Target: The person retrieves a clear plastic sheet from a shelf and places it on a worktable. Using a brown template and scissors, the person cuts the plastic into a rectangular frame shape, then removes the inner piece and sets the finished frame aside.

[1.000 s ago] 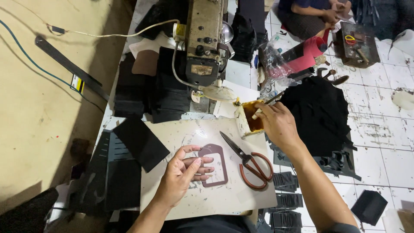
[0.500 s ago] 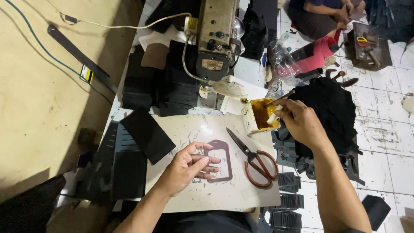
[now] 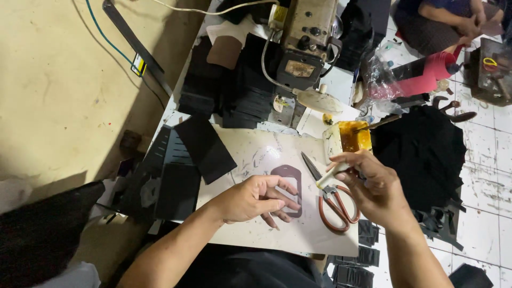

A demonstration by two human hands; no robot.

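My left hand (image 3: 255,199) rests on the white work board (image 3: 250,154), fingers spread over a brown frame-shaped leather piece (image 3: 288,173) and pinning it down. My right hand (image 3: 370,184) hovers just right of it, gripping a pale-handled brush (image 3: 329,177) whose tip points toward the leather piece. Under the right hand lie scissors (image 3: 333,205) with reddish-brown handles, blades pointing up-left. A small container of amber glue (image 3: 353,137) stands at the board's upper right corner.
A sewing machine (image 3: 306,37) stands behind the board. Black cut sheets (image 3: 205,146) and stacks lie left of the board. A black pile (image 3: 424,149) sits on the tiled floor at right. Another person (image 3: 442,24) sits at upper right beside a red roll (image 3: 424,74).
My right hand has come back from the glue container toward the leather piece, now carrying the brush over the scissors. My left hand stays on the brown piece.
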